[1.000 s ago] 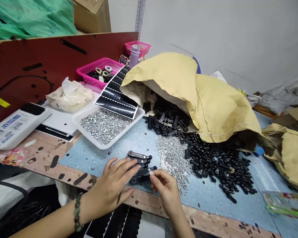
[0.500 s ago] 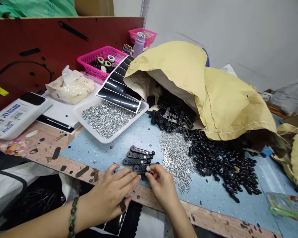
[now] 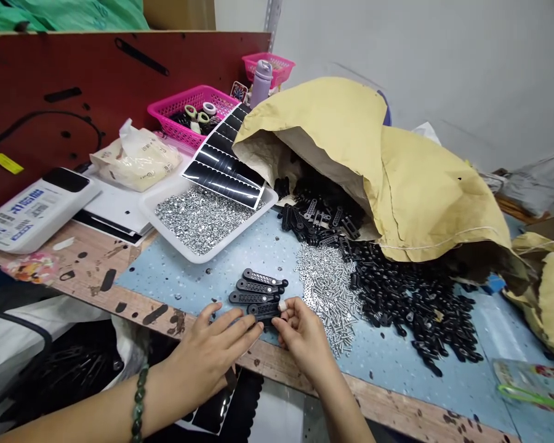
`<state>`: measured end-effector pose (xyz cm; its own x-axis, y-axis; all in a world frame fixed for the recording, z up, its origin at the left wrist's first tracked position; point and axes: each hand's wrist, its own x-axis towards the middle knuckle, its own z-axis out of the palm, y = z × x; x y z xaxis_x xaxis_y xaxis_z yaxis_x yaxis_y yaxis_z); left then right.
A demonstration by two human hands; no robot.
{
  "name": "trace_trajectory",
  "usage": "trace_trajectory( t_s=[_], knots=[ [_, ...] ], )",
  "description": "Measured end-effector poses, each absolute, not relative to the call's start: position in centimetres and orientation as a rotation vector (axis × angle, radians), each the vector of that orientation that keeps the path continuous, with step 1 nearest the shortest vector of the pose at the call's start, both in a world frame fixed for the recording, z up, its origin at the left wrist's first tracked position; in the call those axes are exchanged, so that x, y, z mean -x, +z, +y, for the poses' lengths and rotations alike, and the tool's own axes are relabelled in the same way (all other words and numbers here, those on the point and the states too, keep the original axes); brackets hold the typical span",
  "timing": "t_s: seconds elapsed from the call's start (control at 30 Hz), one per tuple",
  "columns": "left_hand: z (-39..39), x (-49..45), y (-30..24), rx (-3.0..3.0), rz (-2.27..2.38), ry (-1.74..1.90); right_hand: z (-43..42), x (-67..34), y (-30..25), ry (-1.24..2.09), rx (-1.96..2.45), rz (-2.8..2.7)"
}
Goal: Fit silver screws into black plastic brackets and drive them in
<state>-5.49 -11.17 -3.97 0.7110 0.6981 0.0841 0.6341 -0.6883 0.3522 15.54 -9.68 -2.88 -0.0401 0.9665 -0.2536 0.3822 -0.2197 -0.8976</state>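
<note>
Several black plastic arms (image 3: 258, 288) with a lattice pattern lie in a fanned row on the blue table sheet. My left hand (image 3: 219, 344) reaches in with its fingers stretched out, fingertips at the left end of the nearest black plastic arm (image 3: 263, 309). At that arm's right end is my right hand (image 3: 298, 332), thumb and fingers pinched together. Whatever is between those fingertips is hidden or too small to make out. A pile of small silver screws (image 3: 330, 295) spreads just right of my right hand.
A white tray (image 3: 196, 257) of small silver pieces stands behind the row, partly under a black sticker sheet (image 3: 226, 157). A yellow paper sack (image 3: 318, 111) spills black parts (image 3: 406, 295) on the right. The table's wooden front edge (image 3: 364, 394) runs below my hands.
My right fingers have shifted slightly at the nearest arm's right end, the index fingertip a little higher and further right. My left hand stays nearly in place. The view has moved slightly.
</note>
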Motion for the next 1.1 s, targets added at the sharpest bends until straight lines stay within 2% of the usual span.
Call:
trace_trajectory(
  t_s=[0.17, 0.3, 0.4, 0.53, 0.67, 0.77, 0.83, 0.97, 1.1],
  knots=[
    [-11.2, 5.4, -3.9, -2.590, 1.046, 0.357, -9.2, -15.4, -2.4, 1.012, 1.887, -1.674],
    [-11.0, 5.6, -3.1, -2.557, 1.010, 0.402, -9.4, -16.3, -2.0, 0.647, 1.938, -1.848],
    [-11.2, 5.8, -1.9, -2.500, 1.030, 0.408, -10.6, -16.0, -0.4, 0.517, 1.617, -1.902],
    [-11.6, 5.4, 0.0, -2.373, 0.908, 0.427, -12.5, -13.4, 2.6, 0.648, 0.986, -2.290],
    [-11.6, 4.9, 1.3, -2.094, 0.873, 0.356, -13.4, -11.6, 3.2, 0.500, 0.834, -2.278],
    [-11.5, 5.6, 0.8, -1.928, 0.989, 0.447, -13.5, -12.3, 2.5, 0.604, 0.858, -1.974],
    [-11.3, 6.4, -0.2, -1.939, 1.142, 0.535, -13.0, -13.4, 2.0, 0.753, 1.029, -1.744],
    [-10.7, 6.9, -2.0, -2.343, 1.194, 0.492, -10.6, -14.8, 0.1, 1.147, 1.471, -1.182],
    [-10.3, 6.2, -2.8, -2.631, 1.096, 0.424, -8.7, -14.4, -2.2, 1.336, 1.565, -0.926]
  ],
)
